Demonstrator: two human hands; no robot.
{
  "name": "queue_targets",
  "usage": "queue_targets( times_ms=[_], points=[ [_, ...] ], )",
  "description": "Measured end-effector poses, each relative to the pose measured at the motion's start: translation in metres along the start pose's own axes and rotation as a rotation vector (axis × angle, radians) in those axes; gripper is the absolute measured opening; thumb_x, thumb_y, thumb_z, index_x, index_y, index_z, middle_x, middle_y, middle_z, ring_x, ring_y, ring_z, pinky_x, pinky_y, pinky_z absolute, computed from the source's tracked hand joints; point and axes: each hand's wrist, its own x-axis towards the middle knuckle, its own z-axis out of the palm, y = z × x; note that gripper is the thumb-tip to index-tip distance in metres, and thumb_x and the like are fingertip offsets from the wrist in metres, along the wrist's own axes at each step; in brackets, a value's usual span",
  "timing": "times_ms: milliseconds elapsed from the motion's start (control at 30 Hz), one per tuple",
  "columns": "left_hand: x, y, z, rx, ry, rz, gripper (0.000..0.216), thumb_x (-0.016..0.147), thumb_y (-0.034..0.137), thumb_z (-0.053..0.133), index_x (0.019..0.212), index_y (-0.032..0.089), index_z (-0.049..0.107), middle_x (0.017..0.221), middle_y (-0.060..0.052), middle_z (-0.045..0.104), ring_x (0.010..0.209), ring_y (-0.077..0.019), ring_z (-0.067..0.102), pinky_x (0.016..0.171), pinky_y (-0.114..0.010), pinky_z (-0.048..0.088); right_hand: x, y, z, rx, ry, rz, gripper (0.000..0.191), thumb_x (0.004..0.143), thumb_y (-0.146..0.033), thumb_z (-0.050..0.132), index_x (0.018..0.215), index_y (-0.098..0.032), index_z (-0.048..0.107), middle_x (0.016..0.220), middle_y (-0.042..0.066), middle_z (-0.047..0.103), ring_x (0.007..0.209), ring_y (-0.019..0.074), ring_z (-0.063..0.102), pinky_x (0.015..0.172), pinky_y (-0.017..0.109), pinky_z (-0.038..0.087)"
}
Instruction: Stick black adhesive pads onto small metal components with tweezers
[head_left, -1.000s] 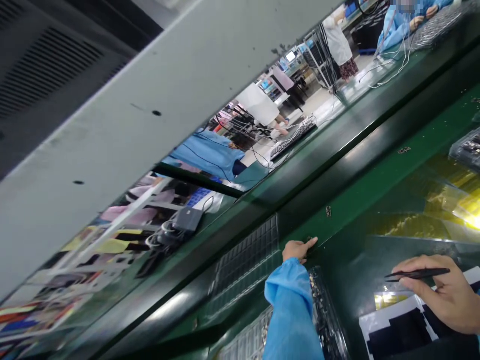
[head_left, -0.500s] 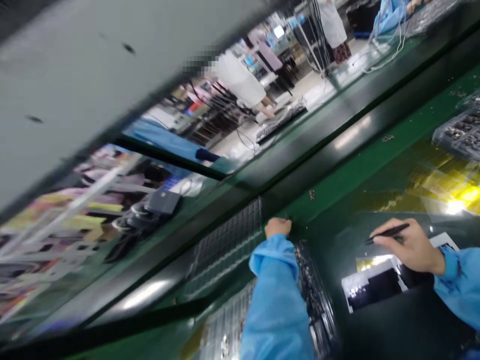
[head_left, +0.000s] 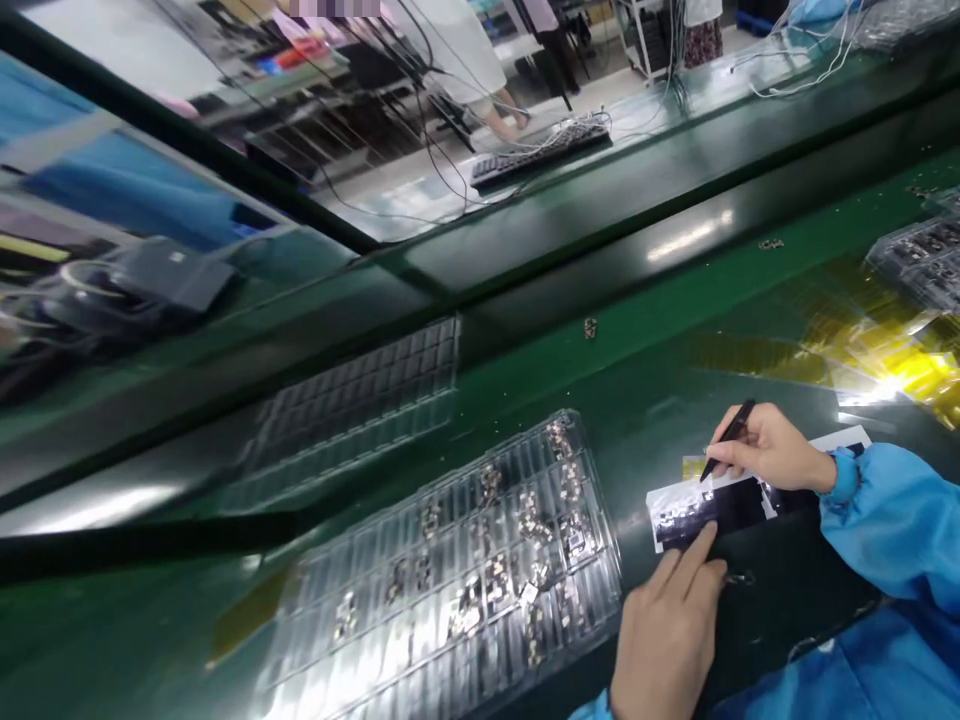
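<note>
My right hand [head_left: 772, 447] grips a slim black pointed tool [head_left: 731, 437] that looks like tweezers, its tip down at the upper edge of a white-bordered strip with black patches [head_left: 739, 507]. Small shiny pieces lie on the strip's left part. My left hand [head_left: 671, 620] has its fingers stretched out, with the index fingertip resting on the strip's lower edge. A small yellow film piece [head_left: 694, 467] pokes out behind the strip. Left of my hands lies a clear compartment tray [head_left: 442, 560] holding many small metallic parts.
An unfilled-looking clear tray [head_left: 360, 410] leans along the dark rail. Yellow film sheets [head_left: 900, 360] and another parts tray [head_left: 919, 260] sit at the right. Small parts [head_left: 590, 328] lie on the green surface. Beyond the rail are a keyboard [head_left: 540, 160], cables and people.
My left hand has come back from beyond the parts tray to the strip, uncovering the tray. My right hand has shifted slightly left, tilting the black tool down. The view has swung.
</note>
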Motion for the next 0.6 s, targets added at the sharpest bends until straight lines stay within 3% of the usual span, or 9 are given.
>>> queue_targets(
  times_ms=[67,167,600],
  points=[
    [0.001,0.004,0.018,0.138,-0.050,-0.042,0.021,0.082,0.008,0.044,0.089,0.019,0.061,0.129,-0.009,0.053,0.080,-0.0217,0.062,0.054,-0.032,0.053,0.001,0.007,0.005,-0.041,-0.035,0.026,0.031,0.067,-0.040,0.070,0.070,-0.014,0.054,0.054,0.000,0.059,0.056,0.0165,0.065,0.046,0.023,0.050],
    [0.005,0.001,0.028,0.196,-0.099,-0.076,0.019,0.081,0.008,0.045,0.089,0.019,0.058,0.131,-0.007,0.051,0.080,-0.0222,0.060,0.051,-0.031,0.052,0.003,0.015,0.006,-0.087,-0.044,0.030,0.029,0.068,-0.038,0.069,0.069,-0.014,0.053,0.055,-0.001,0.058,0.056,0.0155,0.065,0.049,0.023,0.051],
    [0.009,-0.002,0.029,0.111,-0.205,-0.121,0.020,0.082,0.007,0.039,0.081,0.019,0.054,0.132,-0.010,0.051,0.083,-0.0218,0.062,0.061,-0.032,0.051,0.002,0.018,0.002,-0.223,-0.089,-0.013,0.024,0.071,-0.035,0.067,0.071,-0.014,0.055,0.059,0.002,0.060,0.059,0.0163,0.063,0.053,0.025,0.051]
  ],
)
